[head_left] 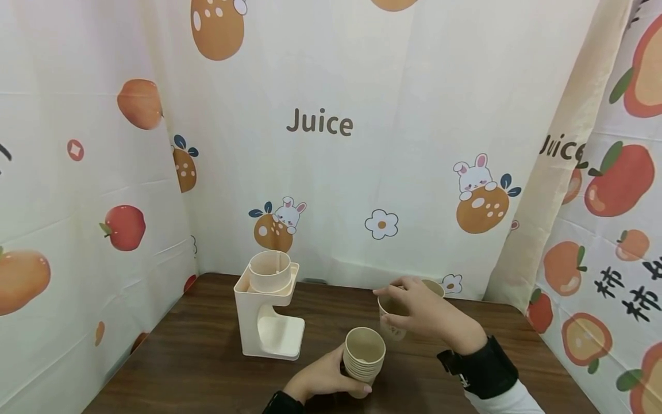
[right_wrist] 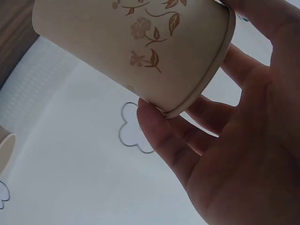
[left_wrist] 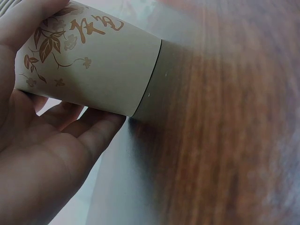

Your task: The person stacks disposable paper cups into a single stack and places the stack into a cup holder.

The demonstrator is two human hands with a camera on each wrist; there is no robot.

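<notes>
A stack of nested paper cups (head_left: pixel 364 359) is near the front of the table, with my left hand (head_left: pixel 324 374) wrapped round its lower part. Brown leaves and lettering decorate the outermost paper cup (left_wrist: pixel 98 58) in the left wrist view. Farther back and to the right, my right hand (head_left: pixel 421 307) grips a single paper cup (head_left: pixel 391 329) by its rim from above, thumb on the near side. Its floral print (right_wrist: pixel 150 42) shows in the right wrist view. Behind that hand another paper cup (head_left: pixel 434 287) shows only its upper rim.
To the left stands a cream plastic stand (head_left: pixel 251 325) with a round tube (head_left: pixel 270 273) set in its top and a flat foot. The dark wooden table (head_left: pixel 196 339) is bounded by printed curtains (head_left: pixel 331 172) at the back and sides.
</notes>
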